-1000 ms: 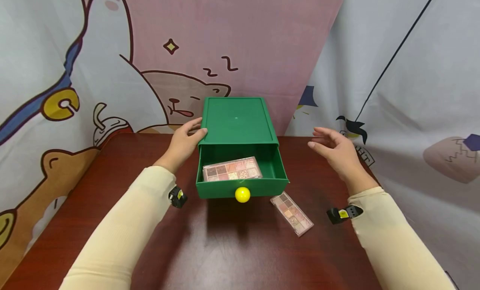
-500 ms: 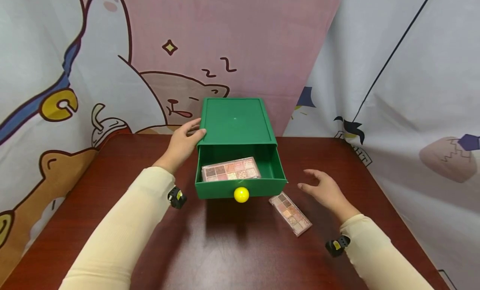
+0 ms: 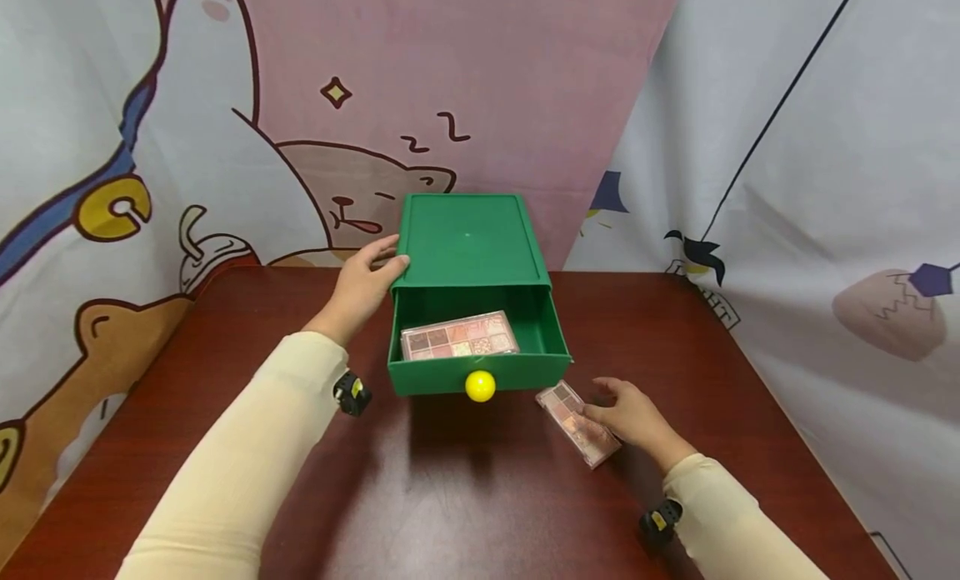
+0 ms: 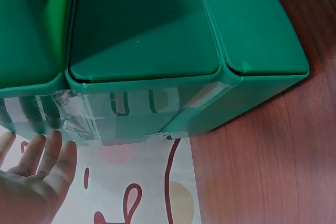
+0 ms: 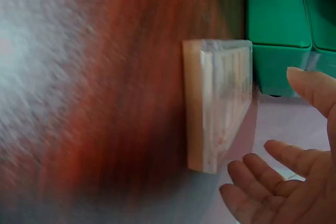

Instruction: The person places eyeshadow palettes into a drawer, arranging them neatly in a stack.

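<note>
A green drawer cabinet (image 3: 468,238) stands at the middle of the table, its top drawer (image 3: 431,377) pulled out by a yellow knob (image 3: 480,386). Inside that drawer an eyeshadow palette (image 3: 459,337) leans at a slant. My left hand (image 3: 358,285) rests against the cabinet's left side, thumb at the top edge and fingers extended. To the right of the drawer, a second eyeshadow palette (image 3: 564,409) lies flat on the table. My right hand (image 3: 628,416) is over its right edge, thumb and fingers spread apart. In the right wrist view that palette (image 5: 228,98) sits just off the fingertips.
Lower green drawers (image 4: 142,30) with yellow knobs show in the wrist views, with clear tape (image 4: 73,111) on the cabinet's side. The dark red wooden table (image 3: 465,497) reaches back to a printed cartoon curtain (image 3: 525,80).
My right hand has come down and leftward from the air at the right to the palette on the table. My left hand has stayed at the cabinet's side.
</note>
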`<state>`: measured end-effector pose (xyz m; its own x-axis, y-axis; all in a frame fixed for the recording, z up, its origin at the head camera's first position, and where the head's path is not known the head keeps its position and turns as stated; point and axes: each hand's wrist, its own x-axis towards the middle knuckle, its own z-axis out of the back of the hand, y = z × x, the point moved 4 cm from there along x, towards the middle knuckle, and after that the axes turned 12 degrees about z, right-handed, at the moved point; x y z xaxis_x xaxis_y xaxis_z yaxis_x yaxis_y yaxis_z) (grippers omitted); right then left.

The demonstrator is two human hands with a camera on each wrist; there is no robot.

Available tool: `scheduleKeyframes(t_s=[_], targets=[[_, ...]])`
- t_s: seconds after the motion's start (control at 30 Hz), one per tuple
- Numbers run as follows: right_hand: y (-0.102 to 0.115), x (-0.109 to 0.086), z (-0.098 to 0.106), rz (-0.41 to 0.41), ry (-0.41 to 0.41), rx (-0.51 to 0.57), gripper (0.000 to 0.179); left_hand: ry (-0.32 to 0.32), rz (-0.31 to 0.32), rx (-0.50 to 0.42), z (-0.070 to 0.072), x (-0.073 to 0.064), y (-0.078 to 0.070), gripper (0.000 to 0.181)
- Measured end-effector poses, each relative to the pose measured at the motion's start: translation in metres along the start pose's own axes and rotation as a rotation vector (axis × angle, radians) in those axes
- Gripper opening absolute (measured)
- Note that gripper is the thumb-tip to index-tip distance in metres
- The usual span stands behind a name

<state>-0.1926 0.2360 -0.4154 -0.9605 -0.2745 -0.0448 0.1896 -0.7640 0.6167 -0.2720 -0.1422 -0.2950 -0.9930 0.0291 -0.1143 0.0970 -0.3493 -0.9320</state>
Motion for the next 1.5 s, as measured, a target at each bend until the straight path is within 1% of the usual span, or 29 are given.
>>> scheduleKeyframes(t_s=[0.1,0.23,0.37,0.57,0.8,1.03,1.17,1.27,1.37,1.5], targets=[[0.002,-0.003,-0.003,0.004,0.011,0.006,0.070,-0.003,0.000,-0.002,0.000,0.001,0.000,0.055],[0.005,-0.006,-0.006,0.016,0.007,-0.012,0.072,-0.015,-0.002,0.002,0.000,0.002,0.000,0.055],[0.007,-0.007,-0.011,0.028,0.000,-0.040,0.070,-0.022,-0.002,0.010,0.001,0.001,0.000,0.055],[0.007,-0.007,-0.016,0.024,-0.019,-0.108,0.063,-0.016,0.004,0.024,0.002,-0.001,-0.002,0.056],[0.012,-0.010,-0.020,-0.007,-0.016,-0.145,0.068,-0.015,0.009,0.023,0.003,-0.001,-0.002,0.055],[0.011,-0.009,-0.022,-0.046,-0.009,-0.200,0.068,-0.014,0.012,0.019,0.001,0.001,-0.001,0.055],[0.010,-0.006,-0.017,-0.054,-0.006,-0.224,0.066,-0.015,0.015,0.017,0.001,0.001,0.000,0.055],[0.010,-0.004,-0.009,-0.036,-0.017,-0.222,0.065,-0.017,0.014,0.018,0.001,0.001,0.001,0.055],[0.011,0.000,0.003,-0.015,-0.039,-0.206,0.064,-0.017,0.011,0.014,0.001,0.001,0.001,0.055],[0.014,0.007,0.023,0.006,-0.055,-0.199,0.064,-0.018,0.010,0.008,0.001,0.001,0.000,0.055]])
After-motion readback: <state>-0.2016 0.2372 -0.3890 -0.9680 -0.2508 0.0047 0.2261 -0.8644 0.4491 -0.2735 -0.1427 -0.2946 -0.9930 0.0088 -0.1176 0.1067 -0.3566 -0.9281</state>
